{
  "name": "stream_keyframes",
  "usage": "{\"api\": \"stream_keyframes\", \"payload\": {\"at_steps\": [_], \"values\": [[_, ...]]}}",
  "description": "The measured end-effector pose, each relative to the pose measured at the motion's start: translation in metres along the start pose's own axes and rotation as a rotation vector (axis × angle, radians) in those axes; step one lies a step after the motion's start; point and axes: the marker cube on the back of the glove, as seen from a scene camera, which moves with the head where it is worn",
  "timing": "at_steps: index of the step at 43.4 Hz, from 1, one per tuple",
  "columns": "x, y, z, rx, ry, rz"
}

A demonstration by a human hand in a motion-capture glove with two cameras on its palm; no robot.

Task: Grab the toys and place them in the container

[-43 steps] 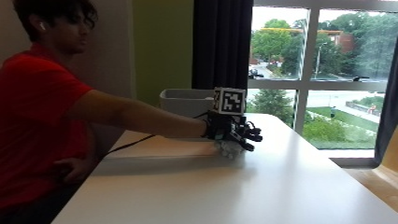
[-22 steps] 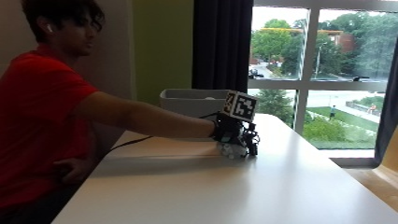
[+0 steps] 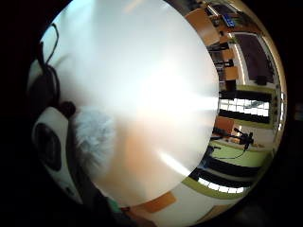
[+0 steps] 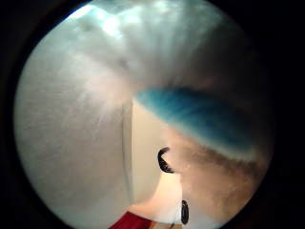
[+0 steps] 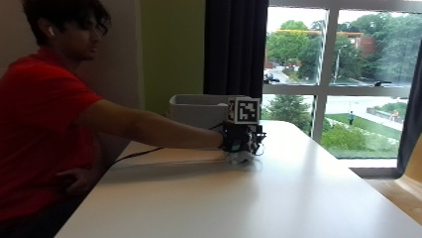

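Your gloved right hand [image 5: 241, 140] is stretched out across the white worktop [image 5: 264, 198], down on a small pale soft toy [image 5: 238, 157] that lies on the worktop just in front of the grey container [image 5: 198, 108]. From the outside view your fingers come down over the top of the toy and seem curled round it, though the glove hides the tips, so you cannot tell exactly how each one sits. The toy still touches the worktop, and it lies near the container but apart from it, not inside. The container stands at the far end of the worktop, close to the dark curtain [image 5: 234, 54] and the window [image 5: 342, 74]. Your arm runs level from your red sleeve [image 5: 46, 124] to the toy, and a dark cable trails along the worktop beneath it. The thumb side palm view is filled by the toy [image 4: 190, 143]: pale grey fuzz, a blue plush patch, a cream face part with small black marks, so the toy sits right against your palm. The little finger side palm view shows more of a plush [image 3: 71, 146], white fur beside a cream and black part, at the edge of the bare worktop [image 3: 142, 71]. Your other hand rests low at your side, away from the toy.
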Motion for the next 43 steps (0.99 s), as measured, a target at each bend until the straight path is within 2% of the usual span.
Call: {"api": "stream_keyframes", "payload": {"at_steps": [10, 16, 28, 32, 39, 43], "values": [[-0.002, 0.006, 0.003, 0.125, 0.021, 0.015], [0.000, 0.009, 0.004, 0.128, 0.001, 0.080], [0.029, 0.039, -0.005, 0.110, -0.116, 0.089], [0.044, 0.049, -0.027, 0.157, -0.157, 0.113], [0.064, 0.072, -0.101, 0.252, -0.105, 0.055], [0.051, 0.087, -0.152, 0.324, -0.134, -0.001]]}}
